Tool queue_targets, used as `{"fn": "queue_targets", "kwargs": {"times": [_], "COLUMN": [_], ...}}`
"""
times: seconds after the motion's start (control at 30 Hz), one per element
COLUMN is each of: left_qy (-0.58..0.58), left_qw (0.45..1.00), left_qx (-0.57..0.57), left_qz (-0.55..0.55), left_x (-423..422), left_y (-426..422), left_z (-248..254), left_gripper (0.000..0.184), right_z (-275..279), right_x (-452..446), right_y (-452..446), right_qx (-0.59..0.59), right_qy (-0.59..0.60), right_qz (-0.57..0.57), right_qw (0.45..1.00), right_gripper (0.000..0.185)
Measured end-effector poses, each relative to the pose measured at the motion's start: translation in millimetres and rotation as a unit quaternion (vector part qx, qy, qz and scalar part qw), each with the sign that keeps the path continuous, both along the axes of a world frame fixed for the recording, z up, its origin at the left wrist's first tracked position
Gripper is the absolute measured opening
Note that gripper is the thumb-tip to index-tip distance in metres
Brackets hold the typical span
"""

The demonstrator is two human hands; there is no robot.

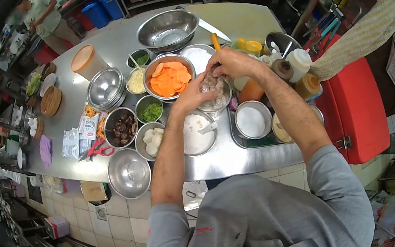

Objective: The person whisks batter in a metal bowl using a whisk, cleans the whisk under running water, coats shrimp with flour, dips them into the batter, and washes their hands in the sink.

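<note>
Both hands meet over a metal bowl (pixel 227 99) of greyish, raw pieces that look like peeled shrimp (pixel 218 87). My left hand (pixel 194 96) reaches in from the left, thumb and fingers curved around some of the shrimp. From the upper right, my right hand (pixel 230 62) bends its fingers down and closes them on shrimp at the bowl's far side; its fingertips are partly hidden. Left of the hands sits a bowl of sliced carrots (pixel 169 79). A bowl of white powder (pixel 196 133) with a scoop stands below my left wrist, and another white-filled bowl (pixel 196 57) lies beyond.
Bowls of chopped greens (pixel 149 110), dark mushrooms (pixel 121 128) and white round pieces (pixel 153 141) stand left. A large steel bowl (pixel 167 30) and a knife (pixel 214 31) are at the back. Squeeze bottles (pixel 299 63) crowd the right, beside a red cooler (pixel 358 104). Two people are farther off.
</note>
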State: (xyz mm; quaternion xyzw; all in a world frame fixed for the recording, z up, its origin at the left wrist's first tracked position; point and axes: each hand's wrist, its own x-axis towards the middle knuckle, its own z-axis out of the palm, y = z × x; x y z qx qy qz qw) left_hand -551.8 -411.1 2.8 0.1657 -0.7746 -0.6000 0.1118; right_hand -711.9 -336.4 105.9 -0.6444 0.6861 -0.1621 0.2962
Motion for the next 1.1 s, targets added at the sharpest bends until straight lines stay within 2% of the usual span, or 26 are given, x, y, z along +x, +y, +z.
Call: {"fn": "queue_targets", "kwargs": {"times": [0.07, 0.1, 0.13, 0.17, 0.2, 0.27, 0.3, 0.43, 0.5, 0.53, 0.6, 0.63, 0.7, 0.73, 0.8, 0.83, 0.87, 0.93, 1.0, 1.07, 1.1], "left_qy": [0.030, 0.026, -0.067, -0.156, -0.160, -0.286, -0.317, -0.397, -0.397, -0.398, -0.426, -0.427, -0.379, -0.380, -0.272, -0.174, -0.175, -0.268, -0.264, -0.184, -0.148], "left_qw": [0.989, 0.989, 0.993, 0.948, 0.947, 0.902, 0.880, 0.836, 0.816, 0.816, 0.862, 0.861, 0.862, 0.861, 0.913, 0.936, 0.935, 0.927, 0.927, 0.929, 0.937], "left_qx": [0.135, 0.136, -0.067, -0.267, -0.267, -0.320, -0.354, -0.376, -0.415, -0.415, -0.261, -0.261, -0.334, -0.334, -0.225, -0.198, -0.197, -0.221, -0.220, -0.252, -0.247], "left_qz": [0.051, 0.052, 0.067, 0.076, 0.075, 0.044, 0.029, -0.044, 0.053, 0.051, 0.087, 0.086, 0.047, 0.044, 0.203, 0.233, 0.237, 0.144, 0.148, 0.198, 0.197], "left_x": [-3.6, -6.2, -9.4, -12.9, -17.5, -28.0, -32.0, -48.0, -49.8, -52.3, -57.9, -55.7, -53.6, -51.3, -40.8, -35.3, -32.9, -34.5, -32.3, -28.9, -26.5], "left_y": [1.2, 1.6, 3.0, 4.3, 5.4, 6.7, 7.2, 9.9, 16.1, 13.6, 4.4, 2.9, -5.1, -0.4, 15.7, 18.4, 16.7, 10.9, 9.5, 11.9, 8.8], "left_z": [-4.2, -6.0, -8.1, -10.2, -14.9, -31.8, -37.2, -59.9, -73.8, -80.3, -90.9, -97.4, -103.3, -85.3, -27.7, -24.8, -30.1, -40.9, -46.0, -45.9, -49.6], "left_gripper": [0.069, 0.069, 0.058, 0.048, 0.048, 0.032, 0.033, 0.033, 0.031, 0.031, 0.035, 0.035, 0.042, 0.042, 0.048, 0.053, 0.053, 0.044, 0.043, 0.044, 0.050], "right_z": [-12.0, -32.2, -53.4, -72.6, -88.0, -109.1, -111.2, -110.7, -110.0, -112.4, -112.3, -111.5, -105.5, -107.7, -111.9, -111.5, -110.3, -100.4, -90.8, -68.9, -57.3], "right_x": [-5.5, -9.4, -12.2, -13.0, -13.0, -9.9, -9.3, -11.1, -11.3, -12.6, -13.3, -12.2, -13.4, -15.2, -16.9, -17.3, -18.4, -18.2, -18.5, -15.0, -12.9], "right_y": [-6.6, -12.3, -17.1, -21.9, -23.6, -21.0, -19.7, -22.5, -21.2, -21.2, -22.8, -21.0, -19.8, -19.6, -22.4, -23.3, -23.3, -23.0, -18.8, -14.4, -13.5], "right_qx": [-0.004, -0.063, -0.121, -0.125, -0.125, -0.190, -0.197, -0.139, -0.142, -0.141, -0.157, -0.157, -0.144, -0.143, -0.160, -0.160, -0.159, -0.160, -0.138, -0.117, -0.100], "right_qy": [0.009, 0.111, 0.212, 0.239, 0.236, 0.255, 0.241, 0.223, 0.200, 0.198, 0.197, 0.196, 0.184, 0.183, 0.165, 0.164, 0.167, 0.175, 0.147, 0.134, 0.122], "right_qz": [-0.010, 0.031, 0.071, 0.065, 0.065, 0.039, 0.023, 0.003, -0.008, -0.009, 0.009, 0.009, 0.004, 0.002, -0.016, -0.014, -0.001, 0.015, 0.034, 0.040, 0.047], "right_qw": [1.000, 0.991, 0.967, 0.961, 0.962, 0.947, 0.950, 0.965, 0.970, 0.970, 0.968, 0.968, 0.972, 0.973, 0.973, 0.973, 0.973, 0.971, 0.979, 0.983, 0.986], "right_gripper": [0.022, 0.019, 0.016, 0.013, 0.013, 0.014, 0.014, 0.012, 0.012, 0.012, 0.013, 0.013, 0.012, 0.012, 0.013, 0.013, 0.013, 0.013, 0.015, 0.017, 0.021]}}
